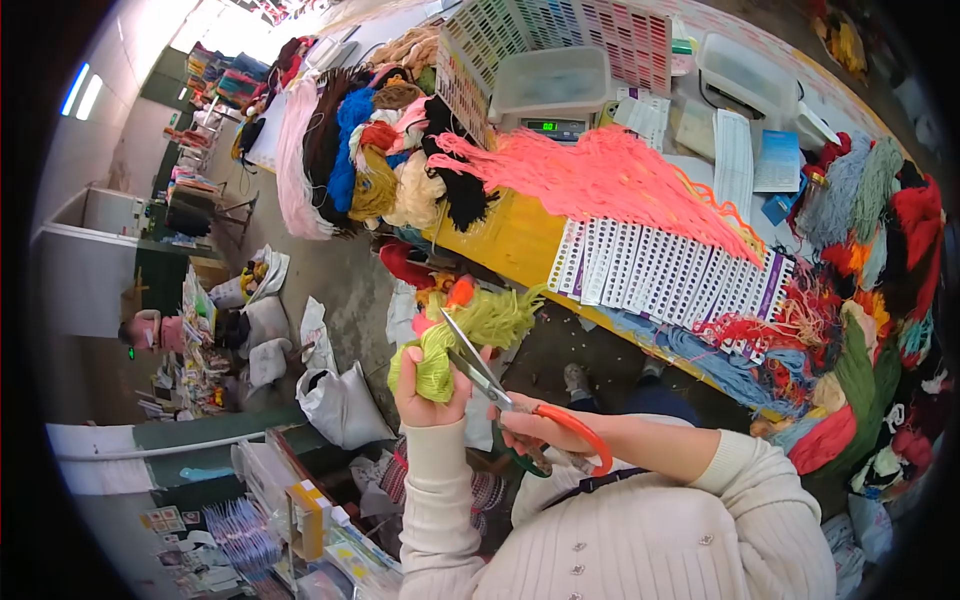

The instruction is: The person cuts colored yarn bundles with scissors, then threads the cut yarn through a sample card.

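Note:
My left hand (432, 398) is wrapped round a bundle of yellow-green yarn (433, 362), whose loose strands (500, 318) spread out to the right. In my right hand (530, 428) is a pair of scissors (577, 427) with orange and dark handles. The blades look parted and point up and left, right beside the held bundle. Both hands are in front of my body, below the table's near edge. A long pink-coral hank of yarn (610, 180) lies on the table beyond them.
A yellow-edged table (505, 232) bears colour charts (620, 40), punched cards (640, 275), a digital scale (555, 128) with a plastic tub (552, 82), and many yarn hanks. White sacks (343, 405) stand on the floor at left. A person (158, 330) is farther off at left.

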### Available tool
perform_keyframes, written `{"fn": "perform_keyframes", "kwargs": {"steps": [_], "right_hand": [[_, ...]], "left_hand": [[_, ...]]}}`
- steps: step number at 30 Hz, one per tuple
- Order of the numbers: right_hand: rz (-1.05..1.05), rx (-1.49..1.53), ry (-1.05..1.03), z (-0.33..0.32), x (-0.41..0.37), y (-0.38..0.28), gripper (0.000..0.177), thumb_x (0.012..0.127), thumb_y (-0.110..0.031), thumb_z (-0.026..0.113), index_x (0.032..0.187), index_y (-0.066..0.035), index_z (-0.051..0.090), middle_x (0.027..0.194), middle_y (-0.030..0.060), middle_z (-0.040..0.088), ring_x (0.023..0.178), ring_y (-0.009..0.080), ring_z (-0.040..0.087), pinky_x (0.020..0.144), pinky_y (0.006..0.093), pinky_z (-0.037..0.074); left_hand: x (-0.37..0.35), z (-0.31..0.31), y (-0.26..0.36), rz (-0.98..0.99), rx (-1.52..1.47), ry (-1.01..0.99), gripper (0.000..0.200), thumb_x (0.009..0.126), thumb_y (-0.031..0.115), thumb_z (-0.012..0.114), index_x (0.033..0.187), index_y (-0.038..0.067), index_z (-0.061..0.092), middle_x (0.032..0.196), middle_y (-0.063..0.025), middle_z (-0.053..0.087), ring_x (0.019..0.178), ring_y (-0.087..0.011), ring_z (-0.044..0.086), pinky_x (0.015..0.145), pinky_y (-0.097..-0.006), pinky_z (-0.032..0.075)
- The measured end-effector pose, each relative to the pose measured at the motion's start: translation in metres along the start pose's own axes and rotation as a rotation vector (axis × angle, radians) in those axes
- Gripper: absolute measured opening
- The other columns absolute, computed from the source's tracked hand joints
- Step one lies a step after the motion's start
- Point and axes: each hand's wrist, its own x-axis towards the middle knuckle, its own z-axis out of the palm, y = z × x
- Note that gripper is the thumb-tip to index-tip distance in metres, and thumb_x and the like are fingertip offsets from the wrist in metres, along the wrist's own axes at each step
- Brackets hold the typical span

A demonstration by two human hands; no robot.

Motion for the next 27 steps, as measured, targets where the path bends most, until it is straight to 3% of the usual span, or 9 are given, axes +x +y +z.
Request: {"fn": "perform_keyframes", "kwargs": {"steps": [2,5,9,13,17,20,23,25,27], "right_hand": [[-0.018,-0.096,0.036,0.003,0.000,-0.001,0.036,0.083,-0.040,0.037,0.102,-0.009,0.035,0.071,0.0007,0.041,0.067,0.0080,0.041,0.063,0.0219,0.035],[-0.007,-0.231,0.133,0.008,-0.002,-0.010,0.046,0.079,-0.049,0.038,0.100,-0.008,0.037,0.073,0.0010,0.039,0.063,0.0069,0.040,0.055,0.0213,0.034],[-0.062,-0.163,0.325,0.006,-0.002,-0.009,0.039,0.079,-0.046,0.041,0.086,-0.007,0.042,0.065,-0.0001,0.041,0.054,0.0057,0.040,0.046,0.0205,0.033],[-0.032,0.008,0.319,0.004,-0.010,0.005,0.037,0.079,-0.041,0.044,0.074,-0.004,0.043,0.050,-0.0023,0.037,0.038,0.0049,0.035,0.035,0.0196,0.028],[0.047,0.098,0.290,-0.001,-0.025,0.016,0.036,0.079,-0.040,0.043,0.072,-0.005,0.042,0.051,-0.0023,0.036,0.037,0.0054,0.035,0.034,0.0195,0.028],[0.038,0.208,0.314,-0.001,-0.025,0.018,0.036,0.080,-0.040,0.043,0.073,-0.005,0.041,0.051,-0.0026,0.036,0.037,0.0052,0.035,0.033,0.0195,0.027],[-0.040,0.249,0.298,-0.006,-0.023,0.020,0.029,0.080,-0.034,0.045,0.084,-0.005,0.040,0.059,-0.0003,0.039,0.046,0.0060,0.039,0.039,0.0186,0.031],[-0.101,0.101,0.315,-0.015,-0.025,0.023,0.029,0.078,-0.028,0.051,0.092,-0.006,0.038,0.067,0.0015,0.041,0.054,0.0073,0.041,0.047,0.0192,0.035],[-0.167,-0.202,0.373,-0.025,-0.028,0.024,0.040,0.072,-0.023,0.060,0.100,-0.007,0.036,0.078,0.0029,0.042,0.065,0.0090,0.043,0.058,0.0212,0.038]], "left_hand": [[0.002,0.006,-0.008,0.021,-0.037,0.078,0.019,0.082,0.027,0.041,0.077,0.009,0.047,0.120,-0.0178,0.036,0.113,-0.0356,0.030,0.091,-0.0556,0.023],[-0.001,0.006,-0.020,-0.017,0.046,-0.062,0.015,0.081,0.022,0.043,0.083,0.008,0.048,0.111,-0.0160,0.045,0.107,-0.0318,0.039,0.091,-0.0474,0.027],[0.000,-0.002,-0.037,-0.025,0.148,-0.202,0.020,0.081,0.026,0.042,0.084,0.007,0.046,0.113,-0.0216,0.041,0.108,-0.0336,0.037,0.086,-0.0441,0.035],[0.002,0.003,-0.035,-0.095,0.215,-0.079,0.032,0.079,0.025,0.041,0.100,0.000,0.041,0.106,-0.0213,0.046,0.106,-0.0322,0.040,0.082,-0.0395,0.039],[0.004,-0.006,-0.031,-0.158,0.179,-0.161,0.022,0.081,0.027,0.039,0.077,0.006,0.045,0.107,-0.0215,0.047,0.106,-0.0317,0.040,0.083,-0.0379,0.039],[0.001,0.008,-0.036,-0.113,0.139,-0.101,0.022,0.082,0.027,0.040,0.069,0.009,0.042,0.107,-0.0220,0.046,0.105,-0.0329,0.042,0.085,-0.0387,0.037],[0.000,0.013,-0.027,-0.242,-0.048,-0.105,0.021,0.081,0.027,0.042,0.072,0.008,0.044,0.105,-0.0219,0.047,0.105,-0.0344,0.041,0.087,-0.0405,0.033],[-0.002,0.006,0.000,-0.458,0.386,-0.260,0.023,0.078,0.030,0.047,0.075,0.007,0.048,0.110,-0.0180,0.046,0.106,-0.0290,0.041,0.090,-0.0434,0.029],[-0.013,-0.006,0.019,-0.318,1.076,-0.605,0.022,0.072,0.027,0.052,0.078,0.006,0.051,0.107,-0.0139,0.049,0.101,-0.0234,0.045,0.090,-0.0464,0.027]]}}
